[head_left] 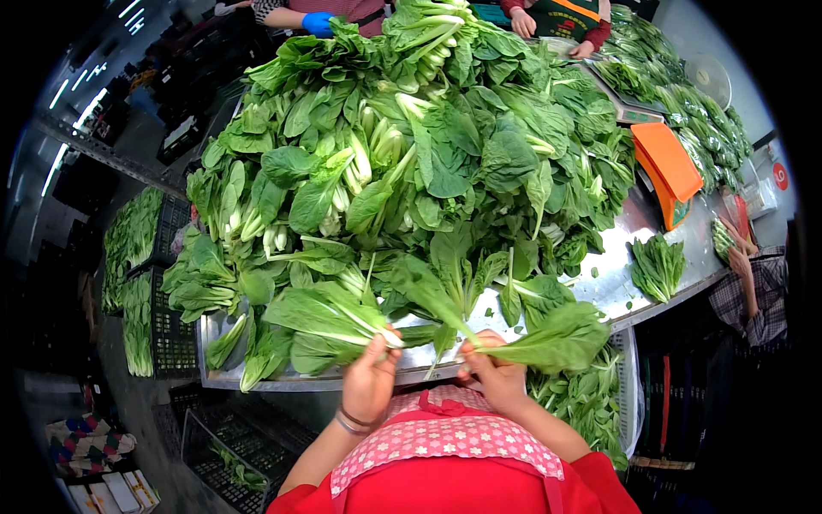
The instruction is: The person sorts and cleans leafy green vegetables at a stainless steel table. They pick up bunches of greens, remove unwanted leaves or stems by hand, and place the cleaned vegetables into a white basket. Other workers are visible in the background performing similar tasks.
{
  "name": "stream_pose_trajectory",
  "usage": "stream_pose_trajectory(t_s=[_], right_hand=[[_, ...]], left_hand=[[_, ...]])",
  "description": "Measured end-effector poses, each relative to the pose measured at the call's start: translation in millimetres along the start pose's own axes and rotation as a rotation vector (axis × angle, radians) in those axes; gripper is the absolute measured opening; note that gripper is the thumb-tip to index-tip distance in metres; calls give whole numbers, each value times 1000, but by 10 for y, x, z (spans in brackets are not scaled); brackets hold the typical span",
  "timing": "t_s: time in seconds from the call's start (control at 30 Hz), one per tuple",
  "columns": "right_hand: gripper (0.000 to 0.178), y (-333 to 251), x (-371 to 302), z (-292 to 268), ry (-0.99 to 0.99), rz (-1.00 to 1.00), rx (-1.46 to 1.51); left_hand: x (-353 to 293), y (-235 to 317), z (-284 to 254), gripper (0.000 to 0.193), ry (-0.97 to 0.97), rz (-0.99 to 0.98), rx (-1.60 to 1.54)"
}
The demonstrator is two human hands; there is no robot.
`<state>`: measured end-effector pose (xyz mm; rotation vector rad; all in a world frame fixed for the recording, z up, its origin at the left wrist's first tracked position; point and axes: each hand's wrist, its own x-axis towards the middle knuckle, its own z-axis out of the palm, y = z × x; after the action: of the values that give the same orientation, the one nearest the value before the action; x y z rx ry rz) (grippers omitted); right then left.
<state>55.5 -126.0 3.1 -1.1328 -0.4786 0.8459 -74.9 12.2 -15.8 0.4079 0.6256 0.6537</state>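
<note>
Head view: leafy bunch (318, 322) leftward, green leaf (558, 339) rightward from hands (370, 379) (498, 377) (closed on both).

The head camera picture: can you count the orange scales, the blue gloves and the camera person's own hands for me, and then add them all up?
Orange scale: 1
Blue glove: 1
Camera person's own hands: 2 (left hand, right hand)
Total: 4
</note>
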Motion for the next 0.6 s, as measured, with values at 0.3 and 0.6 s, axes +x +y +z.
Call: stream_pose_trajectory(t_s=[0.3, 0.6], right_hand=[[19, -916, -1005, -1925, 46, 170, -281], [22, -511, -829, -2189, 661, 29, -1238]], left_hand=[[203, 59, -69, 27, -29, -151, -164], [200, -41, 198, 27, -134, -95, 68]])
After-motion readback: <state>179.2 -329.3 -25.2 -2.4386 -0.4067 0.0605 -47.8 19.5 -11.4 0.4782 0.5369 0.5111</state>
